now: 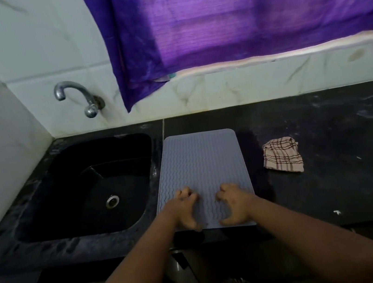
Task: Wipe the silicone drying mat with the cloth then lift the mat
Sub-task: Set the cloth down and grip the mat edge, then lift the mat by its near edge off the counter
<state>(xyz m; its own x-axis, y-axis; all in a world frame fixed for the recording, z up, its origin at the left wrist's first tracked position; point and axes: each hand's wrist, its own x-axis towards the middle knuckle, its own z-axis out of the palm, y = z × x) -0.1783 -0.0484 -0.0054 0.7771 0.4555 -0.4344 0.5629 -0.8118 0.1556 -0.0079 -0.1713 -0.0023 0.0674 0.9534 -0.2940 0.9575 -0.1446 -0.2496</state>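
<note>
Both hands set on the near end of the silicone drying mat, cloth laid aside on the bench.

The grey, wave-ribbed silicone drying mat is seen lying flat on the dark bench, just right of the black sink and reaching the bench's front edge. The left hand and the right hand are placed on the mat's 6 o'clock end, fingers curled with the tips pressed on the ribbed surface and the thumbs at the near edge; whether the edge is actually gripped cannot be told. The checked cloth is left crumpled at 3 o'clock from the mat, apart from it and untouched. A chrome tap is mounted on the tiled wall at 11 o'clock, and a purple curtain hangs at 12 o'clock.
</note>
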